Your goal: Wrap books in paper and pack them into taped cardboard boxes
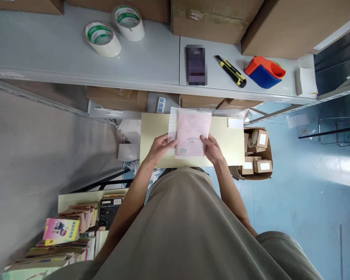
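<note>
Between my two hands is a pink booklet (pixel 193 132) with faint print, inside or against a whitish translucent sleeve (pixel 172 126) that sticks out on the left. My left hand (pixel 160 148) pinches the left edge, thumb on top. On the opposite side my right hand (pixel 212 149) grips the right edge, its thumb also lying on the front. Both hands' other fingers are partly hidden behind. The booklet is held over a pale yellow table (pixel 154 128). A white label or card (pixel 235 123) lies at the table's right end.
A grey shelf (pixel 151 58) ahead bears tape rolls (pixel 103 40), a pixelated dark phone-shaped object (pixel 196 65), a box cutter (pixel 231 71), an orange-blue tape dispenser (pixel 265 72) and cardboard boxes (pixel 212 19). Small parcels fill a carton (pixel 270 155) at right. Stacked books (pixel 61 231) stand lower left.
</note>
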`<control>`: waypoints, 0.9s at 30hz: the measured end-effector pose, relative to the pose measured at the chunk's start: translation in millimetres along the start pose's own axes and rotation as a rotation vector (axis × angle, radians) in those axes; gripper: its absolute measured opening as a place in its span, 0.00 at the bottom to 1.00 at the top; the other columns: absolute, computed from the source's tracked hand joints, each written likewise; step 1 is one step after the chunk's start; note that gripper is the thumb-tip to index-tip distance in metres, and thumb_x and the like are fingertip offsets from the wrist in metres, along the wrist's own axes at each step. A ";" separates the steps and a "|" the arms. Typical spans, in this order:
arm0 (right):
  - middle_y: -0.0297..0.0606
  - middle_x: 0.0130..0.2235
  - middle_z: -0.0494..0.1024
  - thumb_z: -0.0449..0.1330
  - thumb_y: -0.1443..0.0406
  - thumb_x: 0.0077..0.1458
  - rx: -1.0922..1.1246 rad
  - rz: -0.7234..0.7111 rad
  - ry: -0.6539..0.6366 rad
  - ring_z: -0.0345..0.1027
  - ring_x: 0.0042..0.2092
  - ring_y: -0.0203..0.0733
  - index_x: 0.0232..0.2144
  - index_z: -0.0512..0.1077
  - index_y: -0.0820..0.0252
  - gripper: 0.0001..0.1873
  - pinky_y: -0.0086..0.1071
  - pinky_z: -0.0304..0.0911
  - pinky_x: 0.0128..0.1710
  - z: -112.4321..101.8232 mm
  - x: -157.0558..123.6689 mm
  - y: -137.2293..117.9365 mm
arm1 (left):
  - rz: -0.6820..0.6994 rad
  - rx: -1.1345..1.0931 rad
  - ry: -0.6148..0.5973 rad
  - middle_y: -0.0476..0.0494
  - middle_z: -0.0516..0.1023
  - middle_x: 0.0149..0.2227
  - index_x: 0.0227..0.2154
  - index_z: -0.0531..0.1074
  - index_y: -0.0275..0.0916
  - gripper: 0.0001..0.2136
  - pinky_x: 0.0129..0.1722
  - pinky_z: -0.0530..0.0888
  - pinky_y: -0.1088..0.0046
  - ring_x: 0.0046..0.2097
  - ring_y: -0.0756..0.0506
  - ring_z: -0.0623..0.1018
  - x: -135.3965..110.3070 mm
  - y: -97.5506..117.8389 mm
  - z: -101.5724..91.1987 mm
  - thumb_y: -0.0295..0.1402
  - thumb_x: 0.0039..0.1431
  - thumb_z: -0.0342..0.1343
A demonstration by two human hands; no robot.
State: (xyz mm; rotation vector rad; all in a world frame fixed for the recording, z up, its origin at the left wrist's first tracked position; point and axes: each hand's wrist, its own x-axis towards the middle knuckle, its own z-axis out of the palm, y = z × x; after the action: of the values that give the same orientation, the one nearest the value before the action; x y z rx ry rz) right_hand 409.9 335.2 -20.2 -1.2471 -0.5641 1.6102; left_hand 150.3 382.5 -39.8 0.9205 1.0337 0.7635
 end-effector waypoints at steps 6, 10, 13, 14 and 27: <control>0.41 0.56 0.91 0.80 0.36 0.52 -0.028 0.021 -0.010 0.83 0.63 0.60 0.51 0.83 0.50 0.35 0.49 0.82 0.63 -7.8 -1.2 7.1 | -0.072 0.119 0.058 0.36 0.91 0.44 0.41 0.87 0.35 0.39 0.47 0.82 0.61 0.48 0.33 0.87 -5.0 -0.6 14.0 0.68 0.42 0.81; 0.41 0.55 0.91 0.78 0.35 0.53 -0.040 0.019 -0.008 0.83 0.63 0.59 0.51 0.82 0.50 0.35 0.48 0.82 0.62 -9.0 1.6 16.5 | -0.087 0.164 0.047 0.38 0.89 0.41 0.38 0.85 0.37 0.36 0.47 0.82 0.60 0.47 0.32 0.86 -9.0 -3.1 18.3 0.68 0.44 0.80; 0.41 0.53 0.91 0.77 0.33 0.54 -0.054 -0.002 0.022 0.83 0.62 0.59 0.50 0.81 0.50 0.36 0.49 0.82 0.62 -9.5 6.1 24.3 | -0.065 0.179 0.049 0.38 0.87 0.41 0.38 0.84 0.39 0.35 0.51 0.81 0.58 0.49 0.31 0.85 -11.4 -3.1 22.6 0.69 0.49 0.76; 0.41 0.53 0.91 0.76 0.33 0.54 -0.062 -0.006 0.030 0.83 0.62 0.59 0.50 0.81 0.50 0.36 0.49 0.82 0.62 -10.0 7.7 26.6 | -0.052 0.180 0.055 0.39 0.87 0.40 0.37 0.83 0.39 0.35 0.53 0.80 0.58 0.50 0.32 0.84 -11.9 -3.4 24.1 0.70 0.52 0.74; 0.48 0.69 0.80 0.70 0.35 0.63 -0.387 -0.108 0.048 0.70 0.74 0.60 0.66 0.77 0.51 0.41 0.50 0.74 0.72 14.5 3.4 41.5 | 0.084 0.617 0.152 0.44 0.81 0.31 0.33 0.80 0.41 0.21 0.40 0.74 0.66 0.37 0.39 0.81 -16.5 -10.8 48.6 0.54 0.72 0.61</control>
State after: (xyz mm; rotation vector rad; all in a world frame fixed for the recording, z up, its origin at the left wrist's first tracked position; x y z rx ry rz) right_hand 379.6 324.2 -50.3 -1.5042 -0.9284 1.4178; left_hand 191.5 350.9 -32.5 1.4539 1.4079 0.5938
